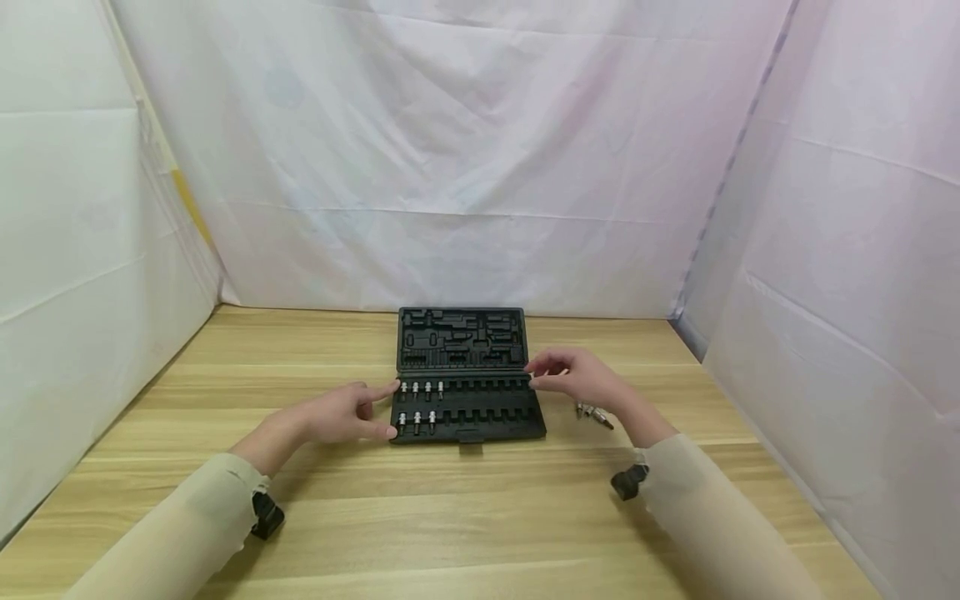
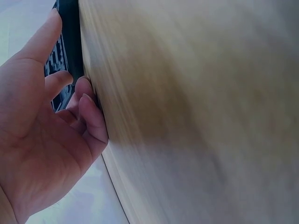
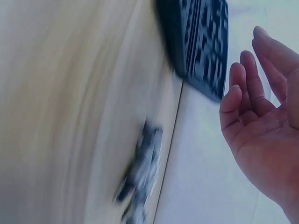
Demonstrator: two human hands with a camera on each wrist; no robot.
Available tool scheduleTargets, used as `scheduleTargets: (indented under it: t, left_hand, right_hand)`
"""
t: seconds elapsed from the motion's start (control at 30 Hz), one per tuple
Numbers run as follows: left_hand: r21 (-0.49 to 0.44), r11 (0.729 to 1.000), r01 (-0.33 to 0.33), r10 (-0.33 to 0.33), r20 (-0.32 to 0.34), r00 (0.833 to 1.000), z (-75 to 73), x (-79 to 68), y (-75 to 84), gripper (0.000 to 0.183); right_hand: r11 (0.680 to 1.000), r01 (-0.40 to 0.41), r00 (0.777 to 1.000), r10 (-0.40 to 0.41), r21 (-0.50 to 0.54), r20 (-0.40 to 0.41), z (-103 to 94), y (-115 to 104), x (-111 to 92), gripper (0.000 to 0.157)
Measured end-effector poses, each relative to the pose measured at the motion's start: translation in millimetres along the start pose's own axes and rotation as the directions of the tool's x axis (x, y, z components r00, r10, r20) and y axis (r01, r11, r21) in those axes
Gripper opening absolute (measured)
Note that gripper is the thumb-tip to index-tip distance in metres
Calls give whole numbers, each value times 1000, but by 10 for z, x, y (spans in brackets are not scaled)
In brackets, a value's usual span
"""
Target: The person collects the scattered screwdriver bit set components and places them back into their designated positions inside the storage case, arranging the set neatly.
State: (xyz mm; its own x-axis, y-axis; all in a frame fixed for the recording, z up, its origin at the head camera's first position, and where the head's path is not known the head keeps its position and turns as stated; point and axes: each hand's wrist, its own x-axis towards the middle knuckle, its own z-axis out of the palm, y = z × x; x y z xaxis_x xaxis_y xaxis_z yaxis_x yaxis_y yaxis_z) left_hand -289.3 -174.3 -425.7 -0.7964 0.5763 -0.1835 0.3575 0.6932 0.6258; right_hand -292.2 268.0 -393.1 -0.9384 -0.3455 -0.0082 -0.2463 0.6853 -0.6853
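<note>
A black socket case (image 1: pixel 471 435) lies unfolded on the table, its moulded lid (image 1: pixel 462 337) at the back. Silver-and-dark bit sockets stand at the left of its two rows: several in the back row, three bit sockets (image 1: pixel 417 422) in the front one. My left hand (image 1: pixel 337 414) touches the case's left edge with thumb and index finger, the other fingers curled beneath. Near the case's right edge, my right hand (image 1: pixel 581 379) hovers with loosely bent fingers and nothing visible between them. Loose bit sockets (image 3: pixel 145 163) lie on the wood beside it, blurred in the right wrist view.
The wood-grain table (image 1: pixel 465 517) runs up to a white cloth backdrop (image 1: pixel 450 167). White sheets also hang along the left and right sides. Slots (image 1: pixel 491 414) without sockets fill the right part of the case's rows.
</note>
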Motion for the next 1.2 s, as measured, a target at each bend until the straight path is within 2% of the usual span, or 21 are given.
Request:
scheduleTargets:
  t: [0.13, 0.37, 0.7, 0.9, 1.2]
  left_hand:
    - [-5, 1000, 2, -2, 0, 1000, -5, -5, -3, 97]
    - [-6, 1000, -2, 2, 2, 1000, -16, -30, 3, 97]
    - [-4, 1000, -4, 4, 0, 1000, -4, -3, -12, 97]
    - [-5, 1000, -2, 2, 3, 1000, -1, -10, -8, 97]
    - [-11, 1000, -6, 6, 8, 1000, 1, -11, -7, 97]
  right_hand:
    - [1000, -11, 999, 11, -17, -47, -144, 194, -165, 34]
    - [1000, -14, 998, 12, -23, -67, -343, 448, -363, 33]
    - [997, -68, 997, 67, -41, -22, -468, 750, -601, 29]
    - [990, -95, 995, 97, -105, 10, -479, 809, -666, 24]
    - [989, -63, 995, 72, -132, 64, -469, 826, -672, 24]
